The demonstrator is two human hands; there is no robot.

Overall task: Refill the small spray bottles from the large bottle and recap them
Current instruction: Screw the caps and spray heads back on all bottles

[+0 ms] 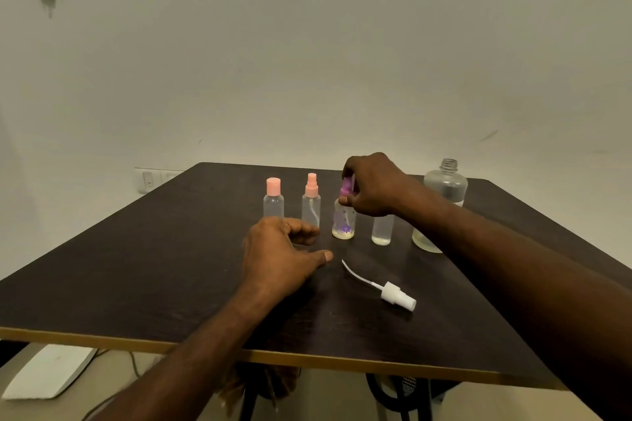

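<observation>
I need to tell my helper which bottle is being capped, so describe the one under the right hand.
On the dark table, find the row of bottles. The flower bottle stands third from the left, under the right hand. It alone has purple flowers and a purple cap.

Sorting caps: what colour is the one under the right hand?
Purple cap, gripped by the right hand; head view.

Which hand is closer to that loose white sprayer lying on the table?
Left. The left hand hovers just left of the sprayer's tube tip, fingers relaxed. The right hand is farther back, gripping the purple cap atop the flowered bottle.
</observation>
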